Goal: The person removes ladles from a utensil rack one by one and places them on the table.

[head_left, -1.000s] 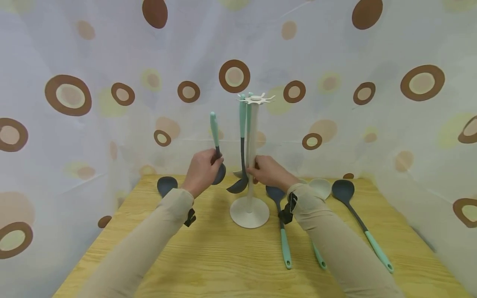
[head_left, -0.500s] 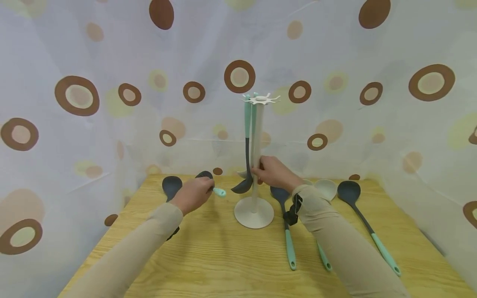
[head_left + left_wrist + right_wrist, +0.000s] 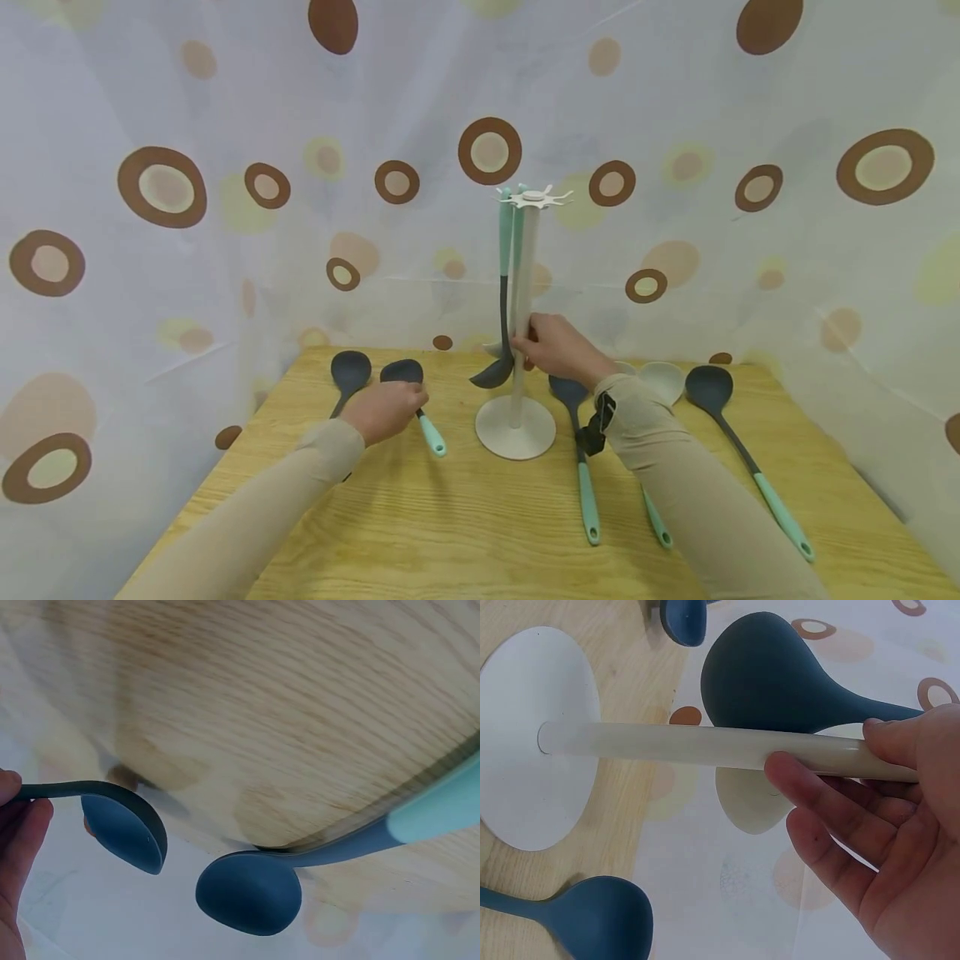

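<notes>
My left hand (image 3: 386, 410) pinches a dark ladle (image 3: 401, 370) by its neck, low over the left side of the table. The ladle's mint handle (image 3: 432, 436) points toward the front. In the left wrist view, fingers (image 3: 34, 825) hold the ladle's dark shaft, its bowl (image 3: 124, 825) hanging to the side. My right hand (image 3: 558, 346) holds the pole of a white utensil stand (image 3: 527, 267) between thumb and fingers. From the stand's hooks hang a dark ladle (image 3: 491, 373) and, partly hidden behind it, a pale-bowled utensil (image 3: 750, 802).
Left of the held ladle lies a dark spoon (image 3: 350, 369), its handle hidden by the left arm. Right of the stand lie a dark utensil (image 3: 588, 500), pale-headed utensils (image 3: 663, 382) partly under the right arm, and a dark ladle-like spoon (image 3: 709, 388). A spotted curtain (image 3: 420, 83) surrounds the table.
My left hand has brought the ladle from upright beside the stand down and left toward the table, its handle swinging from upward to frontward. The right hand has stayed on the pole.
</notes>
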A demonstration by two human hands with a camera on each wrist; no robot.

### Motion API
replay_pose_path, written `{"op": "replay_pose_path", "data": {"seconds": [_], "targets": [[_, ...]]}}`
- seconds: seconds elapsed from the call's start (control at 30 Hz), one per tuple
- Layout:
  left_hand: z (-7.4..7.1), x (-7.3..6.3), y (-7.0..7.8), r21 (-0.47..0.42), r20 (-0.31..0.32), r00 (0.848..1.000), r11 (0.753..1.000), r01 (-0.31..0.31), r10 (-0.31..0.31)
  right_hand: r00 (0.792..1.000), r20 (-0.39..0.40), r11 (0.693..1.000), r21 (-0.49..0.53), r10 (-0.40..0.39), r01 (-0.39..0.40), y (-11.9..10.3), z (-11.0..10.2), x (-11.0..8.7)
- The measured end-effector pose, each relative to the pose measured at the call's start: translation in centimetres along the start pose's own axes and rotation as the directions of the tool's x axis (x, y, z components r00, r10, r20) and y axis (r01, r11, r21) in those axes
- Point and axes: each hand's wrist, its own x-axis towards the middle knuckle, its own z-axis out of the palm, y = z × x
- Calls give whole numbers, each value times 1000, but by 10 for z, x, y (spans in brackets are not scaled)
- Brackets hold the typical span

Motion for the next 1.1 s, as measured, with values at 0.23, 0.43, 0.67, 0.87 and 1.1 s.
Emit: {"op": "replay_pose_path", "data": {"seconds": [0.23,0.43,0.67,0.87,1.1], "targets": [[18,-4,-3,44,41,998,998,-51,49,1000,0,1000,-10,9,-9,0,0,0],[27,-8,-9,74,83,995,995,-62,55,1000,1,1000,0,9,-9,0,-1,-2],[32,-15,-14,100,113,992,993,-60,48,1000,0,1000,7,9,-9,-2,0,-2],[34,-20,-15,91,116,993,995,-42,32,1000,-1,1000,3,8,-8,0,1,-1],[34,-21,-8,-60,136,976,982,180,-171,1000,-3,1000,6,-13,13,3,2,0]]}}
